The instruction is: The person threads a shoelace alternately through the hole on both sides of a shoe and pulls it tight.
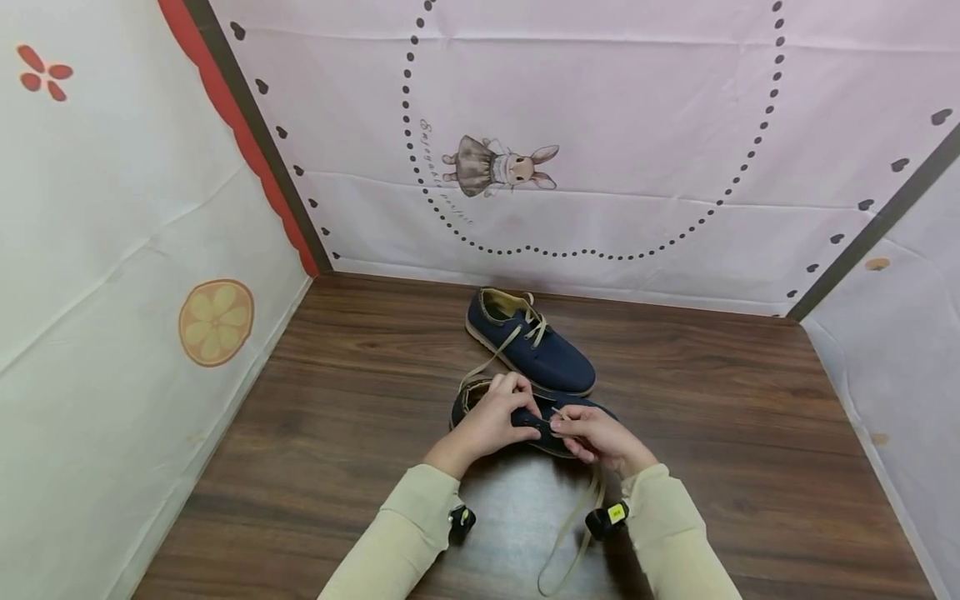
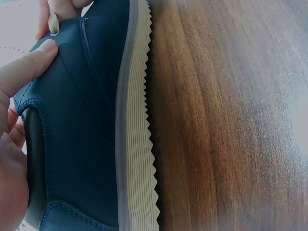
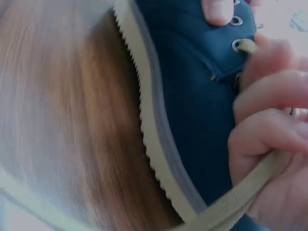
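Observation:
A navy blue shoe (image 2: 82, 130) with a ridged tan sole lies on the wooden floor, its toe to the right in the head view. My left hand (image 1: 491, 423) grips it at the eyelet flap, thumb on the outer side below the eyelets, other fingers over the opening. Beside it, my right hand (image 1: 603, 437) pinches a beige shoelace (image 3: 245, 192) near the front eyelets. In the right wrist view, lace passes through one metal eyelet (image 3: 236, 45), and more lace trails across the curled fingers. Fingers hide much of the lacing.
Just behind stands a second navy shoe (image 1: 551, 358), with beige lace (image 1: 540, 329) in its eyelets and one end hanging loose. A long lace loop (image 1: 555, 550) hangs toward me between the forearms. Printed cloth walls (image 1: 637, 150) border the wooden floor (image 1: 360, 400).

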Demonstrator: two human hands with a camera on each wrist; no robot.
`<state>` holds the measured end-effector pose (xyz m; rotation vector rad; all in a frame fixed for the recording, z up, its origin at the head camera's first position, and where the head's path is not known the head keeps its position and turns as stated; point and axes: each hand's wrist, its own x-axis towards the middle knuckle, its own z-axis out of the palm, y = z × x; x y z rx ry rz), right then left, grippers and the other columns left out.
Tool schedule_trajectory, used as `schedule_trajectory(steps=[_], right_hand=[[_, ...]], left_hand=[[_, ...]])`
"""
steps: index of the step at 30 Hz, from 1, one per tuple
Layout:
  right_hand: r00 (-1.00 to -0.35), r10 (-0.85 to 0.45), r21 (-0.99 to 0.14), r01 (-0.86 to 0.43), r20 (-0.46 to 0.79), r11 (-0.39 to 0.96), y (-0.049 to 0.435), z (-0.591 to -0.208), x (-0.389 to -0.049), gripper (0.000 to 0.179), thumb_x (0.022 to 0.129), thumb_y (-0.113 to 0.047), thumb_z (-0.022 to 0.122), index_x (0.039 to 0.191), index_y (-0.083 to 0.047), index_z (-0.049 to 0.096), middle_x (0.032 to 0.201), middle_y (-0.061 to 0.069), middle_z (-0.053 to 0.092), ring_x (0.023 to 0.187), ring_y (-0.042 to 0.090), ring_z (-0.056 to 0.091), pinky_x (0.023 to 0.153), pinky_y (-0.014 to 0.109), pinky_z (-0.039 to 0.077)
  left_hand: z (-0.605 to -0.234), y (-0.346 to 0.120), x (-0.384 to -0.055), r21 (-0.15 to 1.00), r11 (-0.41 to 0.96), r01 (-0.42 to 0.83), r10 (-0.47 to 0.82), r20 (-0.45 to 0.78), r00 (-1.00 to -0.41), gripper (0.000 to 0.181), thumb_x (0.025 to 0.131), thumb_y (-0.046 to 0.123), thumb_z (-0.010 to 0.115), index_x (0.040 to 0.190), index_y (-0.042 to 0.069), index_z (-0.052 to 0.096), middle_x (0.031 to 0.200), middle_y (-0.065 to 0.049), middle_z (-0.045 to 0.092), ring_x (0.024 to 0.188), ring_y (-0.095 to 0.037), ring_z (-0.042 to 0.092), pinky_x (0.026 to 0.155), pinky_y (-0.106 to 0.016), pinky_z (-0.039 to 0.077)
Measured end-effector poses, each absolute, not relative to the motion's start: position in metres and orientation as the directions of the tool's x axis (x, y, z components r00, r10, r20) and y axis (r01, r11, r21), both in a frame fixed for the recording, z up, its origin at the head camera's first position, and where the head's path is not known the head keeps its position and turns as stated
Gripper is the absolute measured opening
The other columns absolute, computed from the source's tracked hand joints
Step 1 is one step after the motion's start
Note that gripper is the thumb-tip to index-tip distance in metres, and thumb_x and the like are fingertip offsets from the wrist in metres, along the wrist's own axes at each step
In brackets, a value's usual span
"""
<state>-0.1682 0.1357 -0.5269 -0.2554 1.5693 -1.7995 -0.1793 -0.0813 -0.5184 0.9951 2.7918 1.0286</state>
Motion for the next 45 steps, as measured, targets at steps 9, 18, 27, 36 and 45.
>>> schedule_trajectory(steps=[9, 18, 27, 36, 45], right_hand=[[-0.849, -0.383, -0.932, 0.329, -0.364, 0.155, 0.125, -0.511, -0.167, 0.014, 0.092, -0.016, 0.057, 0.08, -0.011, 0.06, 0.058, -0.002, 0.046, 0.044, 0.008, 0.037, 0.044, 0.021, 0.029], [-0.951, -0.228, -0.973, 0.177, -0.208, 0.152, 0.112, -0.483, -0.181, 0.018, 0.099, -0.011, 0.042, 0.099, 0.007, 0.046, 0.057, -0.001, 0.037, 0.044, 0.008, 0.03, 0.044, 0.021, 0.026], [-0.976, -0.213, -0.999, 0.027, -0.037, 0.046, 0.113, -0.443, -0.203, 0.019, 0.102, -0.014, 0.035, 0.101, 0.003, 0.044, 0.066, 0.0, 0.059, 0.039, 0.006, 0.026, 0.04, 0.019, 0.023], [-0.932, -0.156, -0.943, -0.31, 0.326, -0.118, 0.111, -0.422, -0.211, 0.017, 0.101, -0.01, 0.037, 0.102, 0.006, 0.044, 0.076, 0.001, 0.063, 0.037, 0.008, 0.025, 0.039, 0.022, 0.024], [-0.871, -0.08, -0.873, -0.476, 0.485, -0.11, 0.11, -0.414, -0.21, 0.016, 0.099, -0.004, 0.038, 0.101, 0.011, 0.043, 0.076, 0.003, 0.058, 0.044, 0.011, 0.031, 0.042, 0.025, 0.025]], left_hand=[[-0.519, -0.08, -0.18, 0.612, 0.567, 0.551, 0.572, 0.189, -0.798, 0.015, 0.075, 0.024, 0.078, 0.083, 0.021, 0.066, 0.101, 0.006, 0.04, 0.097, -0.014, 0.035, 0.083, -0.03, 0.039], [-0.522, -0.082, -0.181, 0.603, 0.544, 0.583, 0.583, 0.228, -0.78, 0.014, 0.075, 0.024, 0.078, 0.084, 0.019, 0.069, 0.099, 0.006, 0.042, 0.095, -0.014, 0.035, 0.083, -0.029, 0.038], [-0.523, -0.082, -0.179, 0.597, 0.538, 0.596, 0.569, 0.265, -0.779, 0.015, 0.086, 0.029, 0.066, 0.082, 0.016, 0.072, 0.095, 0.005, 0.044, 0.09, -0.013, 0.036, 0.077, -0.028, 0.037], [-0.52, -0.082, -0.178, 0.594, 0.533, 0.602, 0.566, 0.277, -0.776, 0.02, 0.09, 0.027, 0.062, 0.077, 0.015, 0.071, 0.094, 0.005, 0.044, 0.088, -0.013, 0.035, 0.075, -0.027, 0.036], [-0.519, -0.083, -0.179, 0.616, 0.521, 0.591, 0.559, 0.278, -0.782, 0.018, 0.09, 0.027, 0.062, 0.078, 0.015, 0.07, 0.094, 0.004, 0.044, 0.089, -0.014, 0.034, 0.074, -0.028, 0.036]])
